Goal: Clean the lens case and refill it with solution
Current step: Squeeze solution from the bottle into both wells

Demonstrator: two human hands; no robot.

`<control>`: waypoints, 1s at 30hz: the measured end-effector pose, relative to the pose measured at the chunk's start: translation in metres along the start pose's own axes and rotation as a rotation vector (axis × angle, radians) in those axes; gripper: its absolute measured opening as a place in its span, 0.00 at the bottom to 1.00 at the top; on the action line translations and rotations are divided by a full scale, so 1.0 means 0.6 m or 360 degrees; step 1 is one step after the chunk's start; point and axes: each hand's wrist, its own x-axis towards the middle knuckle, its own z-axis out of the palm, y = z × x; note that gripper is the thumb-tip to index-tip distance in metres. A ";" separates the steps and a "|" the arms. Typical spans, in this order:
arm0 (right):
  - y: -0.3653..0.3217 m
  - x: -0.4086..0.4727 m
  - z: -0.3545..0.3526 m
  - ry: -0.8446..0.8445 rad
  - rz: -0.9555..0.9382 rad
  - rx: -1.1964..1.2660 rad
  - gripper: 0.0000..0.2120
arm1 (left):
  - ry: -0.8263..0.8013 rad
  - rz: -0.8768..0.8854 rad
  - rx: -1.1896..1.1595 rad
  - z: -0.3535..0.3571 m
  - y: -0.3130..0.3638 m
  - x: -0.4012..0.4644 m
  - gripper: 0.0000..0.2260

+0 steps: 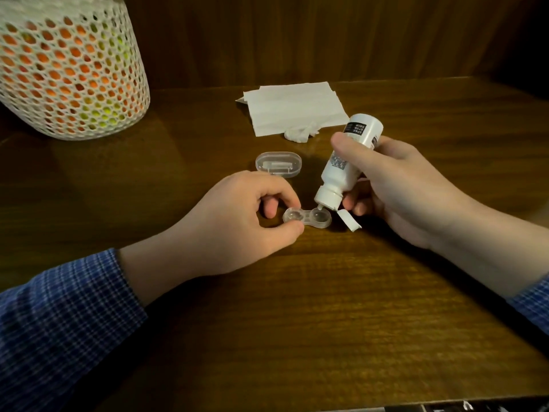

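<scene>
A dark wooden table (pixel 297 322) fills the view, backed by a wooden wall panel. At its far left corner stands a white mesh basket (pixel 68 69), with orange and yellow-green contents showing through the holes. Both forearms enter from the near edge in blue checked sleeves (pixel 59 316). At the far centre lies a flat stack of white tissue (pixel 294 107), with a crumpled white wad (pixel 300 134) touching its near edge.

The right hand (pixel 398 188) grips a white solution bottle (pixel 346 163), fingers and thumb curled round the body. The bottle is tilted steeply, base up and away, nozzle down, with its flip cap (pixel 349 220) hanging open beside the nozzle. The nozzle tip sits directly over the right well of the lens case (pixel 307 219).

The left hand (pixel 237 221) pinches the left well of the lens case between thumb and forefinger. The case is clear, two open wells joined in the middle, lying flat on the table between the hands. A clear oval cover (pixel 278 164) lies just behind the left hand, apart from the case.
</scene>
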 end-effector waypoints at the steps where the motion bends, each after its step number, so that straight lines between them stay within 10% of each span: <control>1: 0.000 0.000 0.000 -0.0017 -0.0010 -0.0003 0.14 | 0.0013 0.0016 0.0019 0.000 -0.001 0.000 0.08; 30: 0.004 0.000 -0.006 -0.0174 -0.0162 0.0006 0.09 | -0.0029 -0.0022 0.0054 -0.004 0.006 0.001 0.08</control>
